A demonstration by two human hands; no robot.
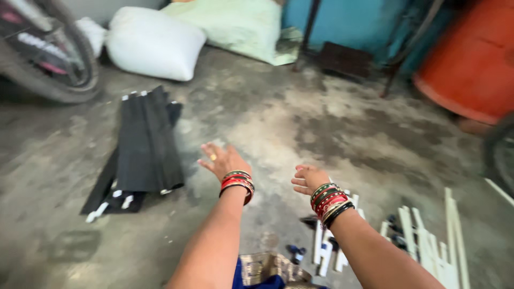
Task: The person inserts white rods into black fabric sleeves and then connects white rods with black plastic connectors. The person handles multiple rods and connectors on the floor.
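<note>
In the head view, both arms stretch out over a stained concrete floor (321, 123). The left hand (222, 159) hangs in the air with fingers spread wide and nothing in it, a ring on one finger and a stack of red and green bangles (237, 183) at the wrist; it is the hand nearest the bundle of black strips (144, 142), which lies flat on the floor to the left, its white-tipped ends pointing far and near, a few looser pieces splayed out at its near end. The hand is close to the bundle's right edge but apart from it. The right hand (308, 178) is also empty, its fingers loosely curled and half open, hovering just above and to the far side of a scatter of white strips (428, 246) and small dark pieces (295, 250) lying near on the right. As a judgement, if the black bundle is what the open hand goes for, it would handle best gripped across its middle, so the long strips stay together and do not fan out. Far left stands a bicycle wheel (53, 59), beside it a white sack (152, 43) and a pale green sack (235, 24); far right is a large orange drum (471, 59) against a blue wall (353, 21).
</note>
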